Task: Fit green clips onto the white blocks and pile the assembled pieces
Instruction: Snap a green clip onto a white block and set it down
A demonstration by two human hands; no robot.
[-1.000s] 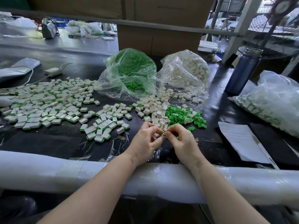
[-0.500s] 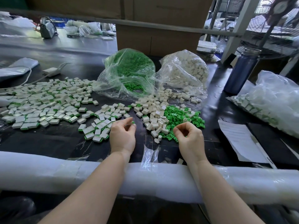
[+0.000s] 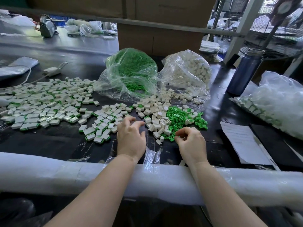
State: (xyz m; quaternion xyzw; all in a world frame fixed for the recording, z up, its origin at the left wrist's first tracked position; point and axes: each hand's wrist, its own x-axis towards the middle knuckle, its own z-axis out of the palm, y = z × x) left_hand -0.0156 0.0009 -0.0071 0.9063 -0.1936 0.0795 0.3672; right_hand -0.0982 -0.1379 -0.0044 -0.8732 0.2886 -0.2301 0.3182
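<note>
While your right hand (image 3: pixel 190 141) works at the near edge of the green clips (image 3: pixel 182 118), fingers curled in a pinch, confirm it holds one clip only; whether it has one cannot be told. Your left hand (image 3: pixel 131 136) hovers with fingers spread and empty, left of the clips; take one white block (image 3: pixel 157 134) beside them. The finished pile (image 3: pixel 101 128) lies further left.

Pretty bright daylight pours in from the upper right, glaring off the black table (image 3: pixel 65 141), with fisheye bending at the edges.
</note>
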